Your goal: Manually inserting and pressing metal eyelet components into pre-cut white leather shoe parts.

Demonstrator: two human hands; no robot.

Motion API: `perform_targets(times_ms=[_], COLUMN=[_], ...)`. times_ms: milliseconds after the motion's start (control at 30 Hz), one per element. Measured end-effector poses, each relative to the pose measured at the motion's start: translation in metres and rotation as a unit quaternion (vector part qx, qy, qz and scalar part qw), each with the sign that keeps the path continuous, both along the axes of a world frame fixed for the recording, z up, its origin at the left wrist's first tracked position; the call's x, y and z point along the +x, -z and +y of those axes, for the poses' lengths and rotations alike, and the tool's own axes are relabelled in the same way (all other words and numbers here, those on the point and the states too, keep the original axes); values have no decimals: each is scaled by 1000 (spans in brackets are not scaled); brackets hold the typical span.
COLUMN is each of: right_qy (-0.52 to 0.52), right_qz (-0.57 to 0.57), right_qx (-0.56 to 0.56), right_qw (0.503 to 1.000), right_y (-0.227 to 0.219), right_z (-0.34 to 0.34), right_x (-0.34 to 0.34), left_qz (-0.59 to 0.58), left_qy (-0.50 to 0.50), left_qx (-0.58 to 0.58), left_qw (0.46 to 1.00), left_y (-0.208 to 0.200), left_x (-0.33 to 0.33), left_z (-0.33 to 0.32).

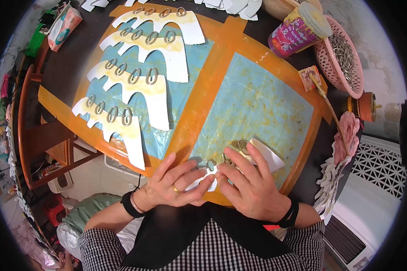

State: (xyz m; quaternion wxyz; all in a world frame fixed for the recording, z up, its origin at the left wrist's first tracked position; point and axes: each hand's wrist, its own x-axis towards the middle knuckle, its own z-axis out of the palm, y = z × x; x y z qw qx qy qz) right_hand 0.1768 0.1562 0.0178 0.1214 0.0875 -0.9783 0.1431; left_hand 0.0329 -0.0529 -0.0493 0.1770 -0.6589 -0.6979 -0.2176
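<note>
While the left hand point(178, 181) pinches a white, scalloped piece point(267, 156) between thumb and fingertips, the right hand point(248, 183) covers its middle, fingers parted and half-bent, grip unclear to me. Beyond the blue, yellow-smeared sheet point(260, 101), a pink perforated basket point(324, 67) brims with shiny metal bits point(343, 56) beside a purple tub point(294, 34).

Toward six o'clock, the right hand's grip point(256, 192) hides the middle of a white cut-out point(270, 157) and part of one metal ring point(224, 158); there the checked clothing point(199, 253) is cut off by the lower edge; at twelve, white pieces point(233, 5) run past the upper edge; at two, heaped hardware point(342, 54) is too small to tell apart; near nine, rim clutter point(5, 101) blurs.
</note>
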Motion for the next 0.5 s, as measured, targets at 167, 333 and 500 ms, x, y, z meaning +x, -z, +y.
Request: perform_targets(times_ms=[167, 333, 500], right_qy=[-2, -4, -2], right_qz=[14, 17, -15], right_qx=[13, 25, -12], right_qw=[1000, 1000, 1000], right_y=[2, 0, -3], right_z=[1, 0, -1], right_x=[-1, 1, 1], left_qz=[20, 45, 12], left_qy=[0, 6, 5], left_qx=[6, 4, -9], left_qw=[1000, 999, 1000], left_y=[2, 2, 1], left_x=[0, -1, 1], left_z=[-2, -1, -1])
